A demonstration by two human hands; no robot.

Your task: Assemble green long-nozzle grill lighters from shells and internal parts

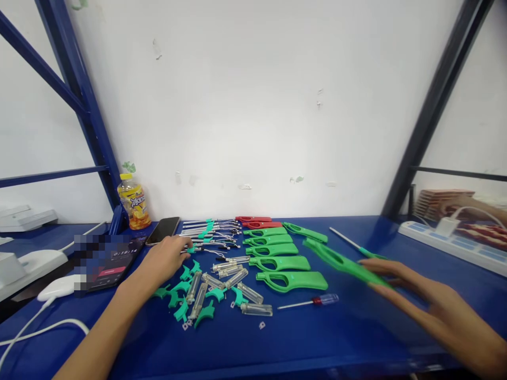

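My left hand (168, 261) is pinched at the near end of a row of thin metal lighter rods (196, 230). A teal fitting of one rod shows at its fingertips, partly hidden by the fingers. Held between thumb and fingers of my right hand (415, 295) is a green lighter handle shell (343, 262), tilted above the table and slightly blurred. Several green shells (291, 281) lie in a column between the hands, with red shells (253, 218) at the far end. Nearer me are scattered teal triggers (205, 313) and clear fuel tanks (256, 310).
A screwdriver (325, 300) lies in front of the shells. One rod with a teal end (348, 238) rests behind my right hand. Phones (163, 230), a yellow-capped bottle (134, 203) and white cables stand left; a power strip (467, 248) and another person's hand (471, 203) are right.
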